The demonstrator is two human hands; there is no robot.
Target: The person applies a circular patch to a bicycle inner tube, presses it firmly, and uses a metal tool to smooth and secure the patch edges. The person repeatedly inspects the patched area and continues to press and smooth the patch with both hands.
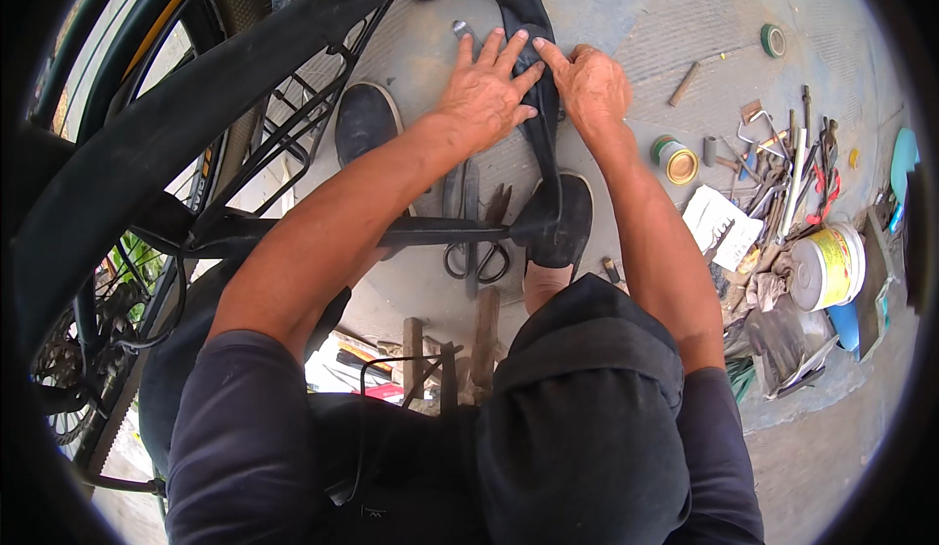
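A black rubber inner tube [544, 144] runs over the floor between my feet and bends back to the left at my right shoe [564, 227]. My left hand [481, 97] rests on it with the fingers spread, the fingertips on its flat upper stretch. From the other side, my right hand [593, 93] holds the tube, its thumb pressed on top near my left fingertips and its other fingers curled. What lies under the fingertips is partly hidden. A small metal piece [461, 28] lies just beyond my left fingers. Scissors [476, 263] lie below the tube, handles towards me.
A bicycle frame [196, 95] fills the left side. On the right are an open tin [675, 159], a roll of tape [773, 40], a wooden-handled tool [684, 84], a heap of hand tools [797, 168] and a white bucket [827, 266]. My left shoe [366, 126] stands beside the bicycle.
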